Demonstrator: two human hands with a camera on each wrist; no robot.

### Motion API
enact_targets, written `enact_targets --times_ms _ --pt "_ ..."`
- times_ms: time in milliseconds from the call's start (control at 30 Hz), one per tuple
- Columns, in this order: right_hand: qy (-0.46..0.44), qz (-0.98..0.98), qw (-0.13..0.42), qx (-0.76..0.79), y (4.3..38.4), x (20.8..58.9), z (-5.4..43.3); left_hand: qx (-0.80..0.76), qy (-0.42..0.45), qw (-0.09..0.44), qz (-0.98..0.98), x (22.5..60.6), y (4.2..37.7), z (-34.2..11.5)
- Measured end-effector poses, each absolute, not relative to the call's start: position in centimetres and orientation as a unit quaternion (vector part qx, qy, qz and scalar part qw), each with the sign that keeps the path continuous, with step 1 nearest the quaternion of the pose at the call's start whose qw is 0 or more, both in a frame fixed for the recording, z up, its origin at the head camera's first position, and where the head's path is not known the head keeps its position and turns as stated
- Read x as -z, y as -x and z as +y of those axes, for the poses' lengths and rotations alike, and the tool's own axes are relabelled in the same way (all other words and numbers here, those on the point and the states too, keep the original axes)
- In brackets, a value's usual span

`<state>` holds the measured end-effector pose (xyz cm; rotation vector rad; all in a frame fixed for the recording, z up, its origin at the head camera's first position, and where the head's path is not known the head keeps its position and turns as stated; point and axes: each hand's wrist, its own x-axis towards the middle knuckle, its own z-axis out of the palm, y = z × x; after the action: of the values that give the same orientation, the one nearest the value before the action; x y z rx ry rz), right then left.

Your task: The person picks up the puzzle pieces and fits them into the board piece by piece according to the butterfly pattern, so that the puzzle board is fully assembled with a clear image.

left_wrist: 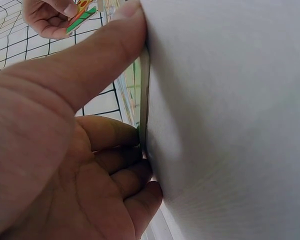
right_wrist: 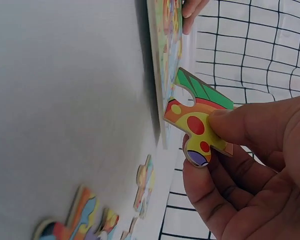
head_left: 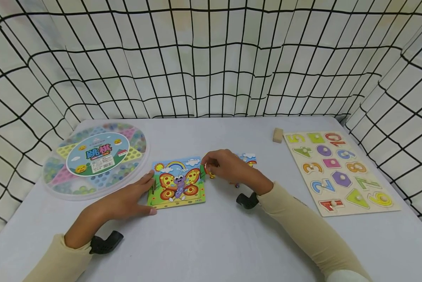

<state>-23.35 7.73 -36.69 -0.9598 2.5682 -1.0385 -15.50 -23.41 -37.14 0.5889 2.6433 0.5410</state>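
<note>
A square butterfly picture puzzle board [head_left: 179, 186] lies on the white table. My left hand [head_left: 126, 201] rests at its left side, fingers against the left edge and thumb by the lower left corner. In the left wrist view, the thumb and fingertips touch the thin board edge [left_wrist: 144, 95]. Just off the board's right edge, my right hand [head_left: 226, 166] pinches a jigsaw puzzle piece [right_wrist: 197, 122] between thumb and fingers. That piece is green, orange and yellow with red spots, raised above the table. Loose puzzle pieces [right_wrist: 85, 212] lie beyond and partly beneath the right hand.
To the left sits a round Chinese checkers box [head_left: 98, 154] with a clear lid. A wooden number-and-shape peg board [head_left: 341, 172] occupies the right side, with a small wooden block [head_left: 278, 135] by its upper corner. Black netting [head_left: 211, 58] surrounds the table's back and sides.
</note>
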Motion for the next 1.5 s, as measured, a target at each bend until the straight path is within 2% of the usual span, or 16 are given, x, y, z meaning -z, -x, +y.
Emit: enact_targets --times_ms 500,900,1500 --pt "0.343 0.872 0.116 0.329 23.8 36.0 4.6 -0.202 -0.207 0.181 0.940 37.3 15.5 -23.4" --pt "0.344 0.862 0.165 0.334 23.9 35.8 1.9 -0.207 -0.205 0.184 0.939 37.5 15.7 -23.5" --pt "0.367 0.861 0.149 0.319 24.0 36.3 -2.4 -0.216 -0.213 0.188 0.934 37.5 15.9 -23.8"
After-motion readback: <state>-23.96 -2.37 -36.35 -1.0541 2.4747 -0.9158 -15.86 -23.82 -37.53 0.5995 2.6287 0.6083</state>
